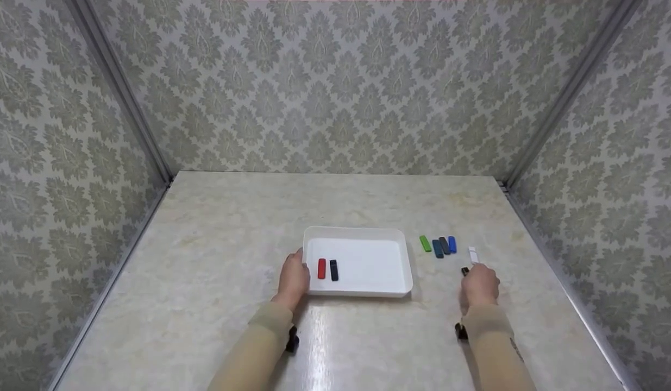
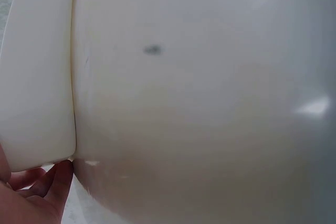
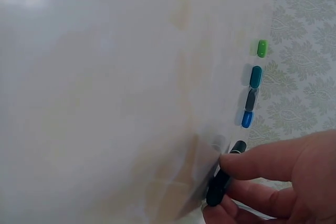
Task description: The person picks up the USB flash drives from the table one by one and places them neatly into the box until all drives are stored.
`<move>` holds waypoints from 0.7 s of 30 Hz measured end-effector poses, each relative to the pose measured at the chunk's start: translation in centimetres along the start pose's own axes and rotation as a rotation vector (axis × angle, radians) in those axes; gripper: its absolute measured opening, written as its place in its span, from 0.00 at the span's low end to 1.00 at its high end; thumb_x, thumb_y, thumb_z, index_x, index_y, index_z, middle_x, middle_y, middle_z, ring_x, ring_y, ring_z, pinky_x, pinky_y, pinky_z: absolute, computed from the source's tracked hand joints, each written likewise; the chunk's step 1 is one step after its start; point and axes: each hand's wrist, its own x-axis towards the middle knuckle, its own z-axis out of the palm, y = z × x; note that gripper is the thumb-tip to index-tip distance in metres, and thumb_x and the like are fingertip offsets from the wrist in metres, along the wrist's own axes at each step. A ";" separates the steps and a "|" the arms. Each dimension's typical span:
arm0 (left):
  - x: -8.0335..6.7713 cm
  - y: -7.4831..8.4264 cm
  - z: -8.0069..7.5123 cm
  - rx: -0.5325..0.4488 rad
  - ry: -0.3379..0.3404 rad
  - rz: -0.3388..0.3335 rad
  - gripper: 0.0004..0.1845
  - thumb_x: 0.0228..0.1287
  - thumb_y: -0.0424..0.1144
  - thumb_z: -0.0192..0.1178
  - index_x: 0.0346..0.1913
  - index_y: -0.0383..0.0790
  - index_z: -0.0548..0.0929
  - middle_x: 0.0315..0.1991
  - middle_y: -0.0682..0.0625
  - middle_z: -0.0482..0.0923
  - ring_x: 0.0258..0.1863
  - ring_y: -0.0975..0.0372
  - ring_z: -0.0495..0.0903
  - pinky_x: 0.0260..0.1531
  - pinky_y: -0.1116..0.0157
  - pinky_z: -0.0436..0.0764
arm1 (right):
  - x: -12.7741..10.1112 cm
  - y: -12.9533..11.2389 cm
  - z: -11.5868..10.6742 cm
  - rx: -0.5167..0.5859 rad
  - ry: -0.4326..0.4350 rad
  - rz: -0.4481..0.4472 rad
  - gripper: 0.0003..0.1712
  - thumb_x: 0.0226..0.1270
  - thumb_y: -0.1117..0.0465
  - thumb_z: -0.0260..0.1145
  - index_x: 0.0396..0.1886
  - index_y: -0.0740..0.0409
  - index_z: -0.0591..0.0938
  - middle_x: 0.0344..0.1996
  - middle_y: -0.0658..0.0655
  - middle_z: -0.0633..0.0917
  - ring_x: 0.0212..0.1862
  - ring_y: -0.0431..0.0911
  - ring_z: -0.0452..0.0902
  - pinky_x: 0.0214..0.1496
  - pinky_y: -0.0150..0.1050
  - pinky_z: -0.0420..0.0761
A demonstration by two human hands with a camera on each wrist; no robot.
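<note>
White tray (image 1: 373, 260) in left grip (image 1: 294, 275) lies well inside table (image 1: 232, 209) edges.

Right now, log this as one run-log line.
left hand: holds tray left side | right hand: pinches black stick | in tray: red stick, dark stick | right of tray: green, teal, gray, blue, white sticks

The tray (image 1: 376, 266) looks like smooth plastic, as does the held black stick (image 3: 216, 192); the bench (image 1: 232, 217) is glossy, the sleeves (image 1: 254, 347) matt cloth, the walls (image 1: 335, 81) papery, the rails (image 1: 569, 89) dull metal.
</note>
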 end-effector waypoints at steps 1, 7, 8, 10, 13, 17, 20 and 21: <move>0.0 0.0 0.0 -0.002 -0.004 -0.007 0.25 0.76 0.27 0.47 0.74 0.33 0.70 0.61 0.36 0.79 0.66 0.46 0.77 0.72 0.49 0.74 | 0.0 0.0 0.0 0.006 -0.003 0.006 0.17 0.77 0.72 0.47 0.53 0.80 0.78 0.48 0.78 0.83 0.50 0.68 0.84 0.49 0.57 0.86; -0.1 0.1 0.0 -0.027 -0.011 -0.004 0.25 0.77 0.27 0.47 0.74 0.34 0.70 0.61 0.37 0.79 0.65 0.47 0.77 0.72 0.48 0.75 | -0.2 -0.2 0.0 0.040 -0.016 0.026 0.18 0.78 0.71 0.46 0.56 0.80 0.76 0.50 0.78 0.83 0.52 0.67 0.84 0.51 0.57 0.87; -0.1 0.1 0.0 -0.031 -0.012 -0.004 0.25 0.77 0.28 0.47 0.74 0.34 0.70 0.60 0.37 0.78 0.65 0.47 0.77 0.71 0.48 0.75 | -0.2 -0.2 0.0 0.045 -0.020 0.028 0.18 0.79 0.71 0.46 0.57 0.80 0.76 0.51 0.78 0.82 0.53 0.67 0.84 0.52 0.57 0.86; -0.1 0.1 -0.1 -0.040 -0.018 -0.018 0.25 0.78 0.29 0.47 0.75 0.35 0.69 0.61 0.38 0.78 0.66 0.48 0.77 0.72 0.48 0.75 | -0.3 -0.3 0.0 0.057 -0.027 0.035 0.19 0.79 0.70 0.45 0.58 0.79 0.75 0.53 0.78 0.81 0.54 0.67 0.83 0.54 0.57 0.86; -0.2 0.1 0.0 -0.043 -0.025 -0.038 0.25 0.79 0.30 0.47 0.76 0.35 0.68 0.62 0.39 0.77 0.67 0.48 0.76 0.73 0.48 0.74 | -0.3 -0.4 0.0 0.068 -0.032 0.036 0.20 0.80 0.70 0.45 0.59 0.79 0.74 0.54 0.78 0.81 0.56 0.67 0.82 0.57 0.58 0.85; -0.1 0.0 0.1 0.010 -0.005 -0.006 0.25 0.77 0.28 0.48 0.74 0.31 0.69 0.60 0.36 0.78 0.66 0.46 0.77 0.72 0.49 0.75 | -0.1 -0.5 -0.1 0.045 -0.010 -0.001 0.18 0.78 0.70 0.48 0.56 0.79 0.77 0.51 0.78 0.83 0.53 0.67 0.83 0.55 0.59 0.85; 0.0 -0.1 0.2 0.032 0.011 0.017 0.24 0.76 0.27 0.48 0.73 0.29 0.70 0.59 0.35 0.78 0.65 0.45 0.77 0.71 0.49 0.76 | 0.0 -0.7 -0.1 0.033 0.004 -0.019 0.18 0.77 0.69 0.50 0.54 0.79 0.78 0.50 0.77 0.84 0.51 0.67 0.84 0.53 0.59 0.85; 0.0 -0.1 0.2 0.028 0.009 0.011 0.24 0.76 0.27 0.48 0.73 0.30 0.70 0.60 0.35 0.78 0.65 0.46 0.77 0.71 0.49 0.76 | 0.1 -0.7 -0.1 0.040 0.002 -0.012 0.18 0.77 0.69 0.51 0.55 0.79 0.78 0.51 0.77 0.83 0.52 0.66 0.84 0.54 0.59 0.85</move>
